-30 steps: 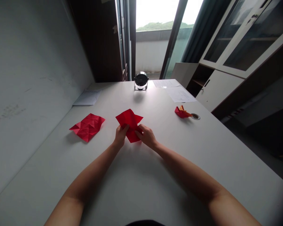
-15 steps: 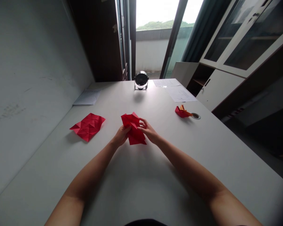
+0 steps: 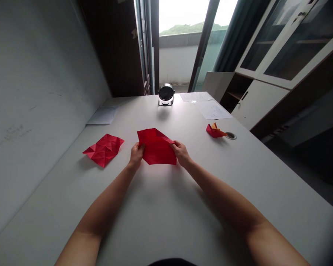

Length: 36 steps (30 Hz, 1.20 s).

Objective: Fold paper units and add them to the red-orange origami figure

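A red sheet of paper [image 3: 157, 147] is held just above the white table [image 3: 166, 207], spread fairly flat between both hands. My left hand [image 3: 136, 154] pinches its left edge with thumb on top. My right hand [image 3: 181, 152] pinches its right edge the same way. A second red sheet [image 3: 103, 149], creased all over with fold lines, lies flat on the table to the left, apart from my hands. A small folded red and orange paper figure [image 3: 215, 130] rests to the right.
A small round black and silver device [image 3: 166, 95] stands at the table's far edge. White papers lie at the far left [image 3: 103, 115] and far right [image 3: 211, 109]. A round cable hole [image 3: 230, 136] sits by the paper figure. A wall runs along the left, cabinets on the right.
The red sheet was crumpled and turned between my hands; now it is opened out wide. My hands have moved apart to its left and right edges.
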{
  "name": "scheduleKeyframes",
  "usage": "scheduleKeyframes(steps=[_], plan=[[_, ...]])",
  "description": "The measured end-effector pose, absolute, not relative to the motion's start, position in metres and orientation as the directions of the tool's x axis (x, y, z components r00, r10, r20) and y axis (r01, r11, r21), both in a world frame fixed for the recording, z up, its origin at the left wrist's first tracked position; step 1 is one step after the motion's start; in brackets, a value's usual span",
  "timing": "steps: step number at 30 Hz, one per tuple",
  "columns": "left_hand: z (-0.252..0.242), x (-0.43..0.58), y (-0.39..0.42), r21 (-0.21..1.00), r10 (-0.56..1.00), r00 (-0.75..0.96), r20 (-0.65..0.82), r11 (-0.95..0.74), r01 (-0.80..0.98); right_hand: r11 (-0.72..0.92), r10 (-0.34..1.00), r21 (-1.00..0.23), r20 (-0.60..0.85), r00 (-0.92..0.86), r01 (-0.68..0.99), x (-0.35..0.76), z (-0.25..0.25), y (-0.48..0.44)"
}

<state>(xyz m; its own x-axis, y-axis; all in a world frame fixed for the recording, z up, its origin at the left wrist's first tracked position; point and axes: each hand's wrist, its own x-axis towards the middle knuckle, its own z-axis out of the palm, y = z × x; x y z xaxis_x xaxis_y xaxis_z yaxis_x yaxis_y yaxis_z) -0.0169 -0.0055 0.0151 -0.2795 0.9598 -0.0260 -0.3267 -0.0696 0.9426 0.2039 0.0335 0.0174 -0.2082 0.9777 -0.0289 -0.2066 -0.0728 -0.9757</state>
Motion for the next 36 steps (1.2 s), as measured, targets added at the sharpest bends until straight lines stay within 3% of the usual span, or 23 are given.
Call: scheduleKeyframes(steps=[7, 13, 17, 23, 30, 33, 36], plan=[[0.026, -0.024, -0.013, 0.967, 0.971, -0.236, -0.044, -0.018, -0.253, -0.185, 0.957, -0.961, -0.129, -0.259, -0.206, 0.204, 0.01, 0.037], [0.027, -0.019, -0.015, 0.974, 0.972, -0.223, -0.07, 0.018, -0.225, -0.103, 0.974, -0.96, -0.044, -0.221, -0.262, 0.208, 0.012, 0.036], [0.026, -0.017, -0.016, 0.974, 0.968, -0.233, -0.088, 0.035, -0.224, -0.133, 0.974, -0.932, -0.061, -0.217, -0.336, 0.21, 0.015, 0.035], [0.025, -0.018, -0.014, 0.997, 0.981, -0.189, -0.045, 0.034, -0.064, -0.202, 0.972, -0.891, -0.132, -0.193, -0.407, 0.211, 0.017, 0.036], [0.038, -0.022, -0.014, 0.958, 0.992, -0.079, -0.098, 0.072, -0.279, -0.32, 0.934, -0.819, -0.19, -0.301, -0.476, 0.212, 0.021, 0.037], [0.055, -0.043, -0.011, 0.96, 0.988, -0.149, -0.033, -0.01, -0.279, -0.273, 0.936, -0.841, -0.12, -0.331, -0.467, 0.211, 0.015, 0.038], [0.076, -0.093, -0.006, 0.983, 0.956, -0.288, 0.057, -0.104, -0.152, -0.235, 0.933, -0.865, -0.071, -0.354, -0.444, 0.208, 0.006, 0.041]])
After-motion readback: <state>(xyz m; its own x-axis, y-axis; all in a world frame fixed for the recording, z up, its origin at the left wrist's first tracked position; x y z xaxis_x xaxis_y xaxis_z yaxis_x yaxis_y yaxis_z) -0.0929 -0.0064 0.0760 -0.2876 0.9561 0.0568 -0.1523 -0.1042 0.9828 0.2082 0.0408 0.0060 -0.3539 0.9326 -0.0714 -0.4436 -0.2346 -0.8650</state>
